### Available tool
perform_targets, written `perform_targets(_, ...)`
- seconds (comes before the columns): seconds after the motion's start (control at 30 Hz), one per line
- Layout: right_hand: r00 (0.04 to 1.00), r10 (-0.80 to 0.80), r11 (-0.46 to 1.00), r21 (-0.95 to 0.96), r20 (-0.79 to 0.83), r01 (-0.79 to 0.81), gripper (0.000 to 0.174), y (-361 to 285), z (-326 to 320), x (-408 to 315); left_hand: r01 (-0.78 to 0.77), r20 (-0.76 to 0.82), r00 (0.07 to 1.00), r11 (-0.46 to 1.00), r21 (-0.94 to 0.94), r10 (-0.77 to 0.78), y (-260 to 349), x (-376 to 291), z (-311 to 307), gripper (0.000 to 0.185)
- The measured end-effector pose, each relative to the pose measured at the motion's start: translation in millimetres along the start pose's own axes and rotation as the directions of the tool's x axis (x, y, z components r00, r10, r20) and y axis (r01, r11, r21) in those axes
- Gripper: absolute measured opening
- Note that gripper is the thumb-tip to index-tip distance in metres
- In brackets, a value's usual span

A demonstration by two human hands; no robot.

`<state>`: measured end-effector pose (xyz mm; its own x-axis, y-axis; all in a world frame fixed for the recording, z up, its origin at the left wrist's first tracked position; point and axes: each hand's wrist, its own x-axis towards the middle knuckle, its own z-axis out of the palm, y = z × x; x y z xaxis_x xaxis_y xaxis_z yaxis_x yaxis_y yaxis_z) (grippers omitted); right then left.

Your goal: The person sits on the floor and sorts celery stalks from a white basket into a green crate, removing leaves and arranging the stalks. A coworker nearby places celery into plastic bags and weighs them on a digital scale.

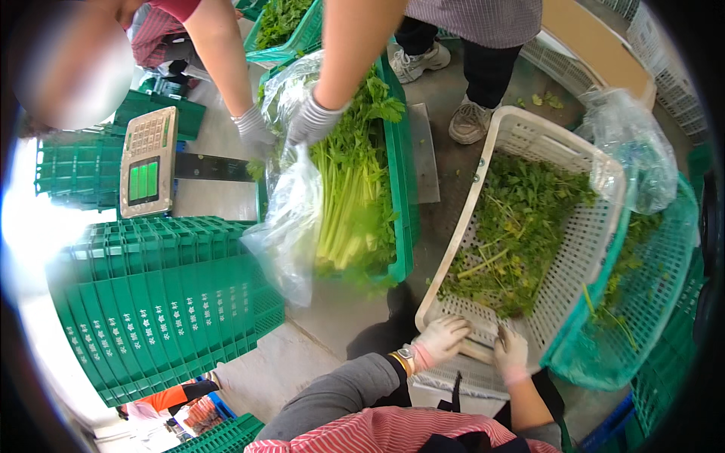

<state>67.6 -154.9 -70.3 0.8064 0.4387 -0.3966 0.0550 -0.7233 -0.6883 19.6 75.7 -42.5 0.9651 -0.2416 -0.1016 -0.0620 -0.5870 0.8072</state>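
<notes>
My left hand (444, 341), in a pale glove below a wristwatch, is curled over the near rim of a white perforated plastic crate (578, 266). Beside it on the same rim is my right hand (511, 352), also gloved, its fingers bunched together; whether it grips the rim or a small stem cannot be made out. Loose leafy greens and stems (510, 226), some yellowed, lie inside the crate. Against its right side sits a green perforated basket (651, 317) with a few more greens and a clear plastic bag (634, 147) at its far end.
Across from me, a co-worker's gloved hands (314, 122) handle a clear plastic bag (291, 226) over celery (345, 209) in a green crate (403, 226). A scale display (148, 164) stands beyond a stack of green crates (164, 306). Another person's shoes (470, 120) are near the white crate.
</notes>
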Motion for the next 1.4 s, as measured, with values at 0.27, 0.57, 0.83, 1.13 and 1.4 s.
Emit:
perform_targets(0.27, 0.934, 0.189, 0.981, -0.095, 0.303, -0.168, 0.029, -165.5, -79.8, -52.2, 0.214, -0.196, 0.960, 0.975, 0.066, -0.198, 102.3, -100.3, -181.9, 0.031)
perform_targets(0.57, 0.877, 0.181, 0.980, -0.009, 0.445, -0.197, 0.035, -297.4, -95.1, -78.5, 0.390, -0.366, 0.883, 0.893, 0.225, -0.293, 80.6, -185.0, -341.3, 0.032)
perform_targets(0.83, 0.870, 0.193, 0.972, -0.211, 0.454, -0.105, 0.038, -328.1, -97.7, 4.7, 0.690, -0.288, 0.705, 0.721, 0.067, -0.648, 95.2, -266.3, -285.2, 0.048)
perform_targets(1.13, 0.853, 0.137, 0.973, -0.231, 0.503, -0.020, 0.037, -389.2, -59.6, 48.8, 0.741, -0.241, 0.604, 0.647, -0.182, -0.759, 47.5, -252.5, -304.0, 0.047)
perform_targets(1.4, 0.902, -0.055, 0.841, -0.467, 0.428, 0.273, 0.040, -436.0, 38.9, 104.0, 0.610, -0.341, 0.678, 0.757, -0.234, -0.651, -45.7, -205.2, -349.9, 0.032)
